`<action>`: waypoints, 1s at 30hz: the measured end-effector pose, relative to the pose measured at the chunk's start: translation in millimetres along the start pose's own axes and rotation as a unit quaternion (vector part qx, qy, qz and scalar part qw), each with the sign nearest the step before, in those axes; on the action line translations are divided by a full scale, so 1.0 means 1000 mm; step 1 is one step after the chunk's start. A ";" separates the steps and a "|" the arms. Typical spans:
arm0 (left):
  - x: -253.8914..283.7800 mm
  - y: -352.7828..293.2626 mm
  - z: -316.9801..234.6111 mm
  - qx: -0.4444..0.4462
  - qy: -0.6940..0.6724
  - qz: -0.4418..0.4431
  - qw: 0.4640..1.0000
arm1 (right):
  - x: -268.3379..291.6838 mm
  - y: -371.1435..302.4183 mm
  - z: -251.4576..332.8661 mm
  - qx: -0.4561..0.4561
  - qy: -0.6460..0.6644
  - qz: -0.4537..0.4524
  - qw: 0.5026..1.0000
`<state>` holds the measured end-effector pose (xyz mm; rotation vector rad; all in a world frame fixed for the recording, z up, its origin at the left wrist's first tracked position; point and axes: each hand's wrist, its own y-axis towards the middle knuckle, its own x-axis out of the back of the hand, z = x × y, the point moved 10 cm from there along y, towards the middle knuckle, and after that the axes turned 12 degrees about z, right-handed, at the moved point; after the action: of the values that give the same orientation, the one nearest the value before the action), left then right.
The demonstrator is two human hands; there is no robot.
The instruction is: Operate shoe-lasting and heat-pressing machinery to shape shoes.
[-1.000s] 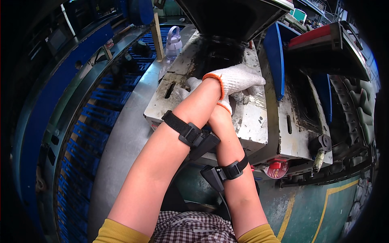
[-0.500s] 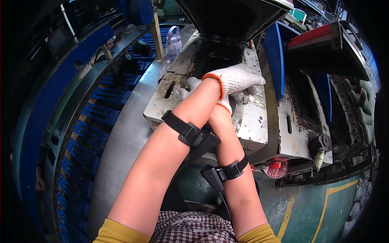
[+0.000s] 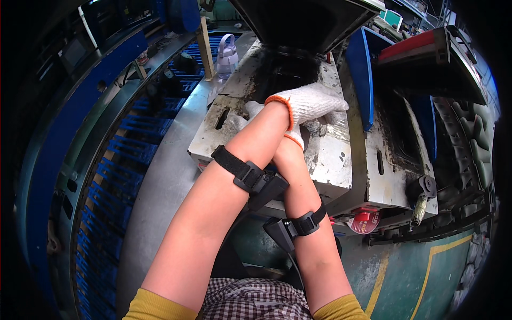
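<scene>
My forearms cross over a grease-stained white metal machine box [image 3: 330, 170] with its dark lid [image 3: 298, 26] raised. Both hands wear white knitted gloves with orange cuffs. My left hand [image 3: 314, 104] reaches across to the right and lies above my right wrist, near the box's top right side. Its fingers point away and down, mostly hidden. My right hand [image 3: 249, 113] passes under the left forearm, with only bits of its glove visible near a slot on the box's top. A crinkled, greyish patch [image 3: 314, 128] shows beneath the left hand; I cannot make out what it is.
A clear bottle [image 3: 228, 60] with a handle stands on the metal bench [image 3: 154, 197] at the left. Blue slatted racks [image 3: 138, 144] lie beyond it. At the right, a blue panel [image 3: 361, 80] separates a second open-lidded machine [image 3: 389, 181]. A black knob with a handle [image 3: 421, 192] juts from its front.
</scene>
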<state>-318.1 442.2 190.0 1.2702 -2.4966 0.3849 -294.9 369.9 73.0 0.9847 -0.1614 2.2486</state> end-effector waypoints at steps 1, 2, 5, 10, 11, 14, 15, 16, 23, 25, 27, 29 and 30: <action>0.000 0.000 0.000 0.000 0.000 0.000 1.000 | 0.000 0.000 0.000 -0.006 -0.033 -0.001 0.999; 0.000 0.000 -0.001 -0.002 0.002 -0.001 1.000 | -0.001 0.001 0.000 -0.006 -0.033 -0.002 0.999; 0.000 0.003 0.002 -0.003 0.007 -0.001 1.000 | -0.003 0.001 -0.002 0.002 -0.006 -0.002 1.000; 0.001 0.007 0.005 -0.006 0.014 0.004 1.000 | 0.001 -0.002 0.009 0.030 -0.060 -0.036 0.997; 0.001 0.008 0.005 -0.008 0.015 0.005 1.000 | -0.002 0.001 0.010 0.031 -0.059 -0.036 0.997; 0.002 0.006 0.007 -0.006 0.015 0.002 1.000 | 0.001 0.002 0.007 -0.003 -0.075 -0.076 0.994; -0.001 0.009 0.001 -0.016 0.012 0.008 1.000 | 0.014 -0.008 0.012 -0.027 -0.045 -0.026 0.998; -0.001 0.008 0.001 -0.017 0.011 0.009 1.000 | 0.013 -0.013 0.018 -0.043 -0.007 0.027 0.999; -0.001 0.001 0.001 0.015 -0.010 0.005 1.000 | 0.030 -0.024 0.041 -0.036 -0.036 -0.049 0.997; -0.001 0.001 0.001 0.015 -0.008 0.005 1.000 | 0.032 -0.025 0.042 -0.032 -0.027 -0.064 0.997; -0.001 0.002 0.001 0.010 -0.013 0.009 1.000 | 0.033 -0.025 0.044 -0.043 -0.048 -0.053 0.996; -0.001 0.002 0.002 0.001 -0.011 0.007 1.000 | 0.032 -0.023 0.044 -0.054 -0.069 -0.042 0.995; -0.001 0.003 0.000 -0.009 -0.009 0.007 1.000 | 0.030 -0.022 0.043 -0.056 -0.084 -0.029 0.994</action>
<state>-319.7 444.7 189.1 1.2558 -2.5184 0.3564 -269.9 387.8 120.9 1.1024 -0.3247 2.0798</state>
